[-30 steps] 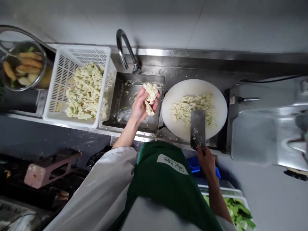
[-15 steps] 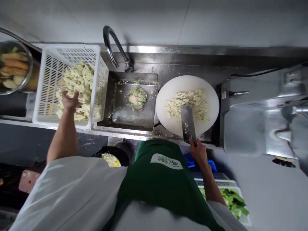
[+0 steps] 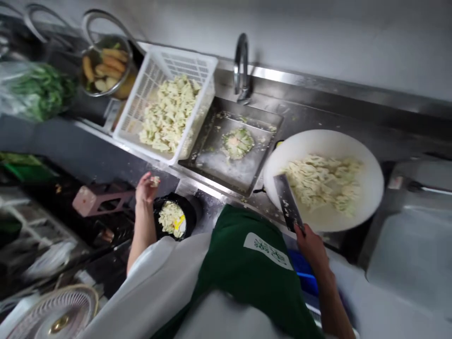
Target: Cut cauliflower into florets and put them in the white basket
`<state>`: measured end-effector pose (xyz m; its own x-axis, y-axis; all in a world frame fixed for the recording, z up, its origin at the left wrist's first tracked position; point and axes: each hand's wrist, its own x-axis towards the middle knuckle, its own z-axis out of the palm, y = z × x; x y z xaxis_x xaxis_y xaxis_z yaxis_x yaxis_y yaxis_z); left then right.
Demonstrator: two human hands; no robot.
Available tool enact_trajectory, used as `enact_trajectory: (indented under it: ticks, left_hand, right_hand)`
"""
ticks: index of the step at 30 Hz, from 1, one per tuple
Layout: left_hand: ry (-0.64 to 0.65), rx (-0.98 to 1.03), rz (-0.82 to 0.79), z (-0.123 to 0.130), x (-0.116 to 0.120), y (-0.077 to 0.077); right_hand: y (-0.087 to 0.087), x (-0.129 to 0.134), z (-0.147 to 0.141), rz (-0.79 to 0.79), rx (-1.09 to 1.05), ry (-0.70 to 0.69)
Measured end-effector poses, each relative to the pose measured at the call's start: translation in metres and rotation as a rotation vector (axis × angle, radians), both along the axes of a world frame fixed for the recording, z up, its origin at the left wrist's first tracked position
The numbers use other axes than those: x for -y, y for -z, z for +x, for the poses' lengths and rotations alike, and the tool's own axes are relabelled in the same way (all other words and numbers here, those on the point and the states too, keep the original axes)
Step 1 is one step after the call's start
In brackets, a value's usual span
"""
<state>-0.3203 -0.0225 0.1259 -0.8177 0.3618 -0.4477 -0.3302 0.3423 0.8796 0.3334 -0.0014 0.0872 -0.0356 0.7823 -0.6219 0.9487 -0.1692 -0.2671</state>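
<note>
My right hand [image 3: 312, 242] grips the handle of a cleaver [image 3: 287, 200], whose blade lies over the near left edge of a round white cutting board [image 3: 365, 141]. Chopped pale green cabbage [image 3: 326, 181] is spread across that board. Off to the left, my left hand [image 3: 145, 189] is raised over the floor with fingers curled round a small pale scrap of cabbage [image 3: 155, 181]. Just right of and below this hand stands a black bin [image 3: 192, 214] with pale scraps and a yellow-and-white piece inside. A white basket [image 3: 178, 155] full of cut cabbage [image 3: 171, 113] rests on the counter beyond.
Between basket and board is a steel sink [image 3: 215, 174] with a leafy pale clump [image 3: 238, 143] and scraps, a curved faucet [image 3: 242, 66] behind it. A container of root vegetables [image 3: 109, 68] and bagged greens [image 3: 45, 89] stand left. A pink stool [image 3: 100, 200] and a fan [image 3: 52, 315] are lower left.
My left hand has left the basket and come down beside the bin, now with a pale scrap in it. The view has turned left. The cleaver stays in my right hand at the board's edge.
</note>
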Motion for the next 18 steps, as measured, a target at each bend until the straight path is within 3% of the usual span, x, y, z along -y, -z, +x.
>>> enact_trajectory:
  ticks: [3, 5, 7, 9, 11, 13, 15, 18]
  left_hand:
    - [-0.185, -0.202, -0.283, 0.013, 0.077, 0.022]
    - [-0.244, -0.279, -0.428, 0.017, 0.118, 0.028]
    - [-0.244, -0.313, -0.505, 0.015, 0.148, 0.029]
    - [-0.2, -0.365, -0.561, 0.009, 0.158, 0.035]
    - [-0.111, -0.413, -0.566, 0.011, 0.14, 0.053]
    - [0.112, -0.451, -0.48, 0.041, 0.093, 0.077]
    - [0.502, -0.481, -0.272, 0.103, 0.026, 0.095]
    - [0.921, -0.494, 0.096, 0.237, -0.084, 0.105]
  right_hand:
    - [0.011, -0.006, 0.01, 0.019, 0.054, 0.018]
    - [0.01, -0.01, 0.013, 0.046, 0.1, 0.051]
    - [0.002, -0.012, 0.01, 0.076, 0.134, 0.086]
    - [-0.008, -0.012, 0.005, 0.12, 0.125, 0.096]
    - [-0.015, -0.011, 0.001, 0.202, 0.071, 0.159]
    - [-0.017, -0.008, 0.002, 0.322, 0.016, 0.291]
    - [-0.016, -0.004, 0.007, 0.408, -0.023, 0.431]
    - [-0.014, 0.008, 0.018, 0.434, -0.056, 0.578]
